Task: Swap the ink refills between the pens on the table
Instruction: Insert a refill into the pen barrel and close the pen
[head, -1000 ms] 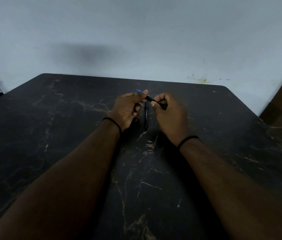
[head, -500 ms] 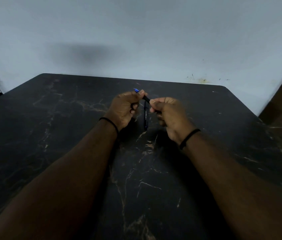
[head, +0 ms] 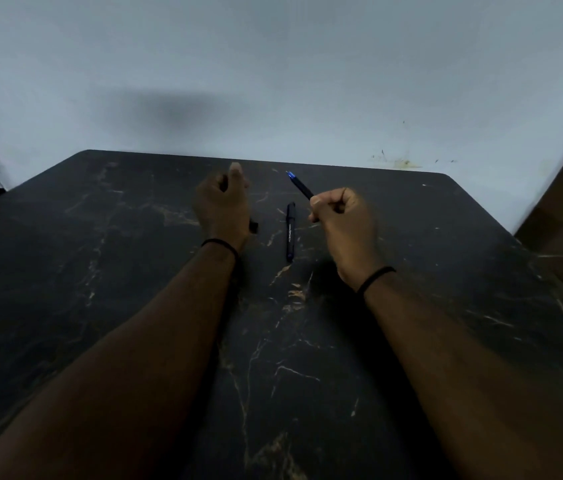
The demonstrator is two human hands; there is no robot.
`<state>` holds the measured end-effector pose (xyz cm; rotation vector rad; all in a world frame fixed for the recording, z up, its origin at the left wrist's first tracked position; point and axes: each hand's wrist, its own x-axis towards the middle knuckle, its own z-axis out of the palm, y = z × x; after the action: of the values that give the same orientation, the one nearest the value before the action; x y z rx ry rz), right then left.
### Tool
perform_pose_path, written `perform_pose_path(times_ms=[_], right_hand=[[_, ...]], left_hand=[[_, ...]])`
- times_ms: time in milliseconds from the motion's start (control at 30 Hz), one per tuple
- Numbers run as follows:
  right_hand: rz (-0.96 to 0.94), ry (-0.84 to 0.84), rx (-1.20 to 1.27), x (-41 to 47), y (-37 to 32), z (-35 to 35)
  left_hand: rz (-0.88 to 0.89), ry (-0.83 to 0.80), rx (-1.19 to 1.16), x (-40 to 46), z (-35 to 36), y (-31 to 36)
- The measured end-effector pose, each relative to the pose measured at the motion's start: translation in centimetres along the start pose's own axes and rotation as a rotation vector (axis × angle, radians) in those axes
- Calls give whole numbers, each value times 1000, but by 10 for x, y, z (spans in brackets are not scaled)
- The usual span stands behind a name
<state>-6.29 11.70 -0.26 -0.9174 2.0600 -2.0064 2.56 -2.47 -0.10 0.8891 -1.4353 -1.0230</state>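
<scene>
A: Why are the hands apart?
B: The right hand [head: 340, 225] grips one pen [head: 300, 185], tip toward eleven o'clock. The left hand [head: 223, 204] is curled on a small dark piece [head: 254, 226], likely its cap.
A: The other pen [head: 290, 233]?
B: It lies on the table [head: 100, 237] between them, awaiting its turn.

- Table [head: 107, 271]: dark, marble-patterned top with pale tan veins; rounded far corners; far edge against a light wall.
- Pen [head: 290, 233]: dark, capped, lying flat on the table near the centre of the far half, long axis running roughly away from the viewer.
- Pen contact: full length rests on the top; nothing else touches it.
</scene>
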Motion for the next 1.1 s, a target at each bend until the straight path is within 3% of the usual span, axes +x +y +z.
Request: perform_pose_path(times_ms=[67,133,400,600,700,867,1100], right_hand=[[-52,27,-127,1,5,-1],[-92,24,-182,2,8,-1],[-195,0,-289,-1,10,3],[-209,-20,-317,-3,10,2],[-201,-38,-318,-3,11,3],[-211,-34,-315,-4,12,2],[-215,-87,-330,-8,8,1]], left_hand=[[34,111,213,6,-4,-1],[21,115,386,8,-8,-3],[71,-257,1027,-3,-8,1],[75,-309,1043,-2,-6,-1],[80,-252,863,1,-5,-4],[-156,-241,36,0,2,-5],[-390,-358,-454,1,-5,4]])
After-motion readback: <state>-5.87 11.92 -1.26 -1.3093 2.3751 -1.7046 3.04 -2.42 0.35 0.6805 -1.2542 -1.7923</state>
